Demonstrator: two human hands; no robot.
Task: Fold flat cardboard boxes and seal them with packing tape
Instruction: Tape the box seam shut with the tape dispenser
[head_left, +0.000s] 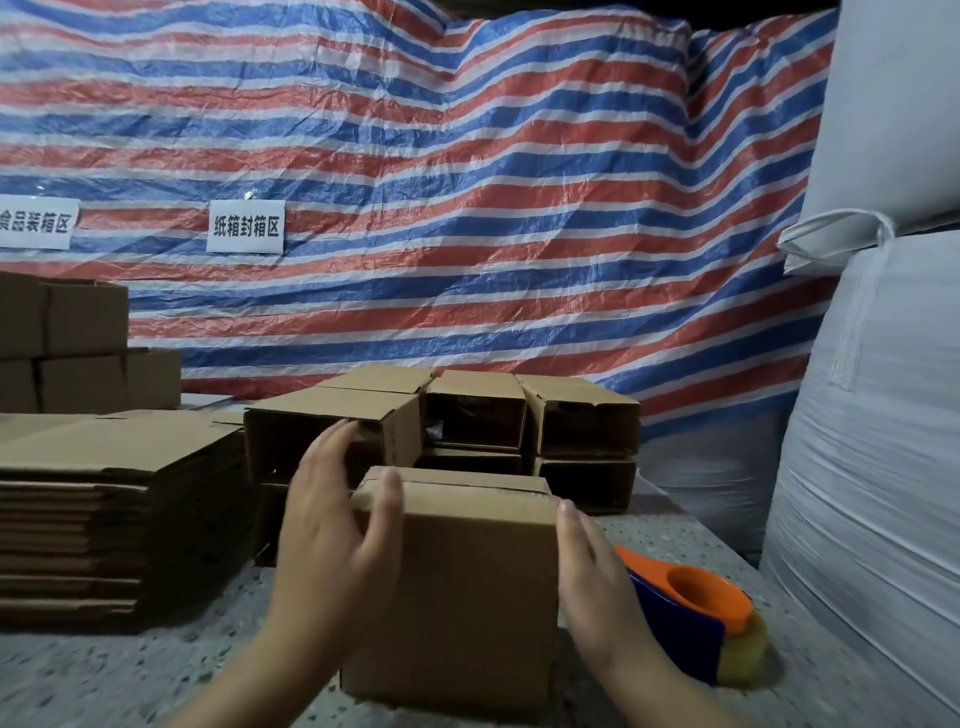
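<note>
Here both open hands, left hand (332, 525) and right hand (592, 566), flank the box (467, 587), gripping nothing; untaped flaps may spring open.

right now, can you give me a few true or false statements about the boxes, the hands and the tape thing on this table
1. The tape dispenser lies on the table to the right of the box in front. True.
2. The right hand grips the tape dispenser. False: its fingers are straight, beside the box's right side, and the dispenser lies behind it, unheld.
3. A stack of flat cardboard sits on the left of the table. True.
4. The left hand rests on that flat stack. False: it is at the left side of the box in front.
5. The folded boxes behind are all taped shut. False: several show open ends.
</note>
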